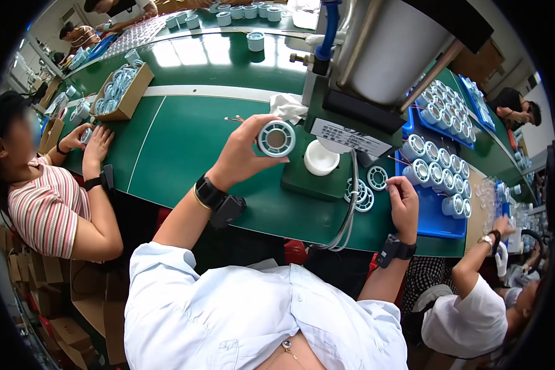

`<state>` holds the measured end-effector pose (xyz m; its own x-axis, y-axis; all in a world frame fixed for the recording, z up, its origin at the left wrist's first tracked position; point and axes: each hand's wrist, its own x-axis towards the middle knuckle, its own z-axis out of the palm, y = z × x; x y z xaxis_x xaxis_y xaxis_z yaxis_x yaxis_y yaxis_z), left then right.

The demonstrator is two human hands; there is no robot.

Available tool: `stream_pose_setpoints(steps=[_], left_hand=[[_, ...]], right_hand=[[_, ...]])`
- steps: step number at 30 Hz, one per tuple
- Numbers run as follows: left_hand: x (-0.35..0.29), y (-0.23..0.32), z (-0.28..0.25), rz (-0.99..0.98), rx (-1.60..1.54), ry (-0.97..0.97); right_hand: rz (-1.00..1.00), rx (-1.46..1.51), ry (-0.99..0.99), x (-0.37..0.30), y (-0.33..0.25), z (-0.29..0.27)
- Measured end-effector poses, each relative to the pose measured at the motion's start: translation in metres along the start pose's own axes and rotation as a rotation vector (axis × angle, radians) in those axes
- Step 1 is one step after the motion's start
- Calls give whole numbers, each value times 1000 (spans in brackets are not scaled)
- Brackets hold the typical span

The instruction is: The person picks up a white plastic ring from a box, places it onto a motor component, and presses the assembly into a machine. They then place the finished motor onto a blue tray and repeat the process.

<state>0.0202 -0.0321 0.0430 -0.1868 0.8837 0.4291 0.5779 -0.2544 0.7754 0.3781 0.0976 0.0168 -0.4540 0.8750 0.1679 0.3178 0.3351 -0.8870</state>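
My left hand [248, 151] grips a round light-blue housing [277, 139] by its sides, its spoked ring face turned toward me and a brownish disc in its middle. Thin wires [234, 118] stick out behind that hand. Just right of the housing, a white round cup [321, 158] sits on the green base of a press [314, 182]. My right hand [404, 200] is closed, thumb and fingertips together at the edge of a flat spoked ring [377, 177]; whether they pinch it is hidden. More such rings [359, 196] lie overlapping beside the press base, partly behind grey cables.
The press cylinder [391, 52] rises at centre right. Blue trays of housings [435, 166] stand to the right. A carton [124, 92] of light-blue parts is at left, near a co-worker's hands [92, 139]. Another co-worker [475, 296] works at right. White cloth [288, 108] lies behind my left hand.
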Motion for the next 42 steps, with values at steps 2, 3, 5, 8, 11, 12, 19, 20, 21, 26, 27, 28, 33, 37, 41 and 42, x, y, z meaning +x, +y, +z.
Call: stream_pose_setpoints(steps=[2,3,5,8,11,12,19,20,21,26,27,28,33,37,41,42], left_hand=[[9,18,22,125,60,28],[13,23,30,187,91,44],[19,24,41,175,42,17],[25,28,54,140,-43,-28],[25,39,63,-126,-89,-193],[25,40,64,-128,-89,-197],[22,35,68,-145,-82,-118],[23,36,67,-143,-81,-116],[23,38,66,-163,-43,-139],[32,43,34,-271,-25,-369],[33,39,22,-309,-54,-458],[33,30,13,-304,-55,-459],[28,-50,-25,-213,-89,29],[25,-69,-26,-215,152,-16],[25,-71,-18,-199,265,-67],[25,-70,-16,-182,304,-66]], right_hand=[[-14,2,-8,0,0,-1],[-7,-4,2,-1,-1,-2],[-16,-27,7,-2,-3,1],[-25,-33,16,-2,-3,0],[-29,-20,18,-3,0,-1],[-27,-12,19,-3,1,-1],[-66,-21,61,-1,-16,1],[-120,-72,35,3,-28,3],[-166,-120,12,5,-40,5],[-555,-547,0,36,-31,28],[-556,-550,4,38,-28,29],[-451,-572,-38,40,-25,30],[-280,-660,-123,37,-20,34],[-286,-722,-125,38,-23,36],[-319,-789,-100,41,-27,36],[-339,-812,-84,42,-29,36]])
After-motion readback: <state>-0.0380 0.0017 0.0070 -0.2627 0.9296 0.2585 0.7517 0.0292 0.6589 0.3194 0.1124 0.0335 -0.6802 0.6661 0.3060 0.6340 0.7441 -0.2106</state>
